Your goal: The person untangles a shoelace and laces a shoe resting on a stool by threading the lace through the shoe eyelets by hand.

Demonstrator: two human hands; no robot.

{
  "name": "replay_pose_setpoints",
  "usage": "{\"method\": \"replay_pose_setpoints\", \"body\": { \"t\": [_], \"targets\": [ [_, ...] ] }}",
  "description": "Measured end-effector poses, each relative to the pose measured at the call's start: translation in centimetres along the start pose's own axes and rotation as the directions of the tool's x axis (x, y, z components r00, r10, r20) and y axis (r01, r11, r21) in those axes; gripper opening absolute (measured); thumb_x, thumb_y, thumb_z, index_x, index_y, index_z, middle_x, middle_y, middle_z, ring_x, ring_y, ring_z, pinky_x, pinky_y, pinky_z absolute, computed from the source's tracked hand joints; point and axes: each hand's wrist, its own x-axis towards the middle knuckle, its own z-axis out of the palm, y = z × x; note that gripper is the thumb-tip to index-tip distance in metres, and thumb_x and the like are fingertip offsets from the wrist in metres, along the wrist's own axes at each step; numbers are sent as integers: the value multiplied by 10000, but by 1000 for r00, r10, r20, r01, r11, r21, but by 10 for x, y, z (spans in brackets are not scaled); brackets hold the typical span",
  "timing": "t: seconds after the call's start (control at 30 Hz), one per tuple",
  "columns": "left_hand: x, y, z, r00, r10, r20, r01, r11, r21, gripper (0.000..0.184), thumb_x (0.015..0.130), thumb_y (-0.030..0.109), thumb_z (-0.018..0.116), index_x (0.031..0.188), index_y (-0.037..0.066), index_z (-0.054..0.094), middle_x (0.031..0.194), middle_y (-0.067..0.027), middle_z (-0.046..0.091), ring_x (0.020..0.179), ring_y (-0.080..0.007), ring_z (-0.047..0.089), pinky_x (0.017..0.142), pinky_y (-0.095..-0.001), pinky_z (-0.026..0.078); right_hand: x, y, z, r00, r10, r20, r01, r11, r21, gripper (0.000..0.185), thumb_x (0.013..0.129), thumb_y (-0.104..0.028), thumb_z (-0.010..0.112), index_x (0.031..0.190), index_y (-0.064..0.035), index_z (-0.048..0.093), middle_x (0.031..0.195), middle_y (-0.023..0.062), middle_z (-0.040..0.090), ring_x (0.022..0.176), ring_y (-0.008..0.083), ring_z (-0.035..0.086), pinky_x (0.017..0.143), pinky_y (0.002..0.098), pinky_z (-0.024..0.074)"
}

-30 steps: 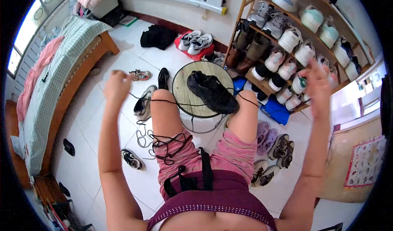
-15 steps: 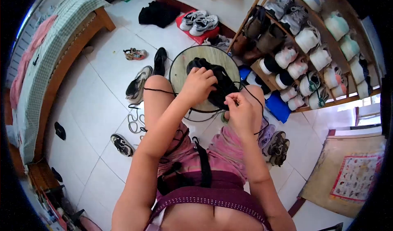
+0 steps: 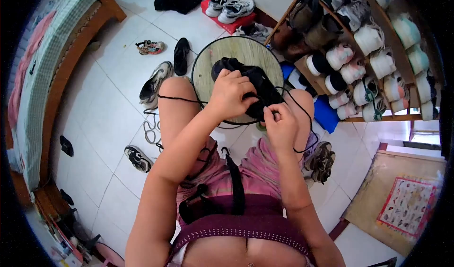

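Observation:
A black shoe (image 3: 261,81) lies on a round wooden stool (image 3: 206,61) between my knees. My left hand (image 3: 232,93) lies over the shoe's left side, its fingers curled and gripping the upper. At the near right end of the shoe, my right hand (image 3: 280,124) pinches a black shoelace with thumb and forefinger. One length of shoelace (image 3: 177,98) stretches left across my thigh. Another stretch loops over my right knee. The eyelets and the pinched lace tip are too dark and small to make out.
A slanted rack (image 3: 347,44) full of shoes stands at the right. Loose shoes (image 3: 156,84) lie on the tiles left of the stool, near pale laces (image 3: 150,133). White-grey sneakers (image 3: 230,6) sit on a red box behind. A bed (image 3: 71,44) lines the left side.
My right hand has shifted slightly up and right, still pinching near the shoe's near end. My left hand stays on the shoe. The whole view has tilted a little downward.

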Motion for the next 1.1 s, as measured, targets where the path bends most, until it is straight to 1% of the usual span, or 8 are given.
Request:
{"method": "replay_pose_setpoints", "body": {
  "t": [0.07, 0.13, 0.27, 0.37, 0.43, 0.63, 1.1],
  "targets": [
    [0, -1, 0, 1000, 5, -3, -5, 1000, -17, 197, 607, 245, 762, 695, 130, 628, 673, -6, 529, 696, -216, 487, 670, -349, 337, 1, -6, -1, 1000, -2, 10, 2, 1000, -2, 109, 760, -61, 684, 730, -24, 586, 675, 36, 522, 520, 115, 445, 486, 265, 357],
    [0, -1, -1, 1000, 7, -8, -7, 1000, -27, 195, 611, 242, 759, 699, 129, 627, 674, -6, 528, 695, -216, 484, 669, -349, 335, 2, -17, -2, 998, -28, 54, 31, 998, -53, 118, 754, -51, 669, 714, -18, 562, 668, 32, 506, 515, 111, 410, 485, 260, 347],
    [1, -1, -2, 1000, 18, -16, -18, 999, -30, 194, 613, 232, 756, 707, 125, 624, 678, -3, 533, 696, -216, 481, 670, -348, 337, -1, -18, 2, 994, -34, 107, 42, 997, -68, 125, 744, -42, 661, 703, -14, 546, 662, 28, 491, 514, 105, 392, 484, 254, 337],
    [1, -2, -3, 1000, 23, -21, -23, 999, -37, 194, 609, 228, 756, 707, 126, 623, 676, -2, 535, 696, -215, 480, 667, -349, 337, -2, -16, 4, 992, -7, 128, 16, 997, -70, 125, 736, -41, 662, 702, -15, 544, 657, 26, 483, 515, 100, 391, 482, 253, 332],
    [1, -2, -3, 1000, 25, -16, -25, 999, -40, 192, 606, 225, 756, 705, 127, 624, 674, -1, 536, 696, -214, 480, 665, -350, 337, -1, -14, 5, 993, -40, 107, 47, 997, -61, 127, 732, -38, 660, 699, -17, 539, 654, 27, 479, 512, 98, 386, 478, 253, 329],
    [2, -3, -3, 1000, 18, 5, -18, 1000, -24, 190, 597, 224, 757, 697, 130, 625, 666, 0, 536, 698, -212, 485, 664, -352, 339, 0, -15, 5, 994, -54, 98, 62, 995, -76, 124, 725, -38, 652, 694, -25, 533, 650, 31, 478, 506, 108, 389, 475, 257, 328],
    [1, -4, -4, 999, 44, -14, -44, 998, -42, 203, 596, 227, 754, 699, 130, 609, 673, -2, 539, 700, -217, 486, 656, -356, 342, 1, -13, 6, 992, -50, 113, 58, 996, -69, 89, 705, -29, 622, 673, -22, 539, 631, 44, 491, 495, 117, 409, 472, 262, 336]
  ]
}}
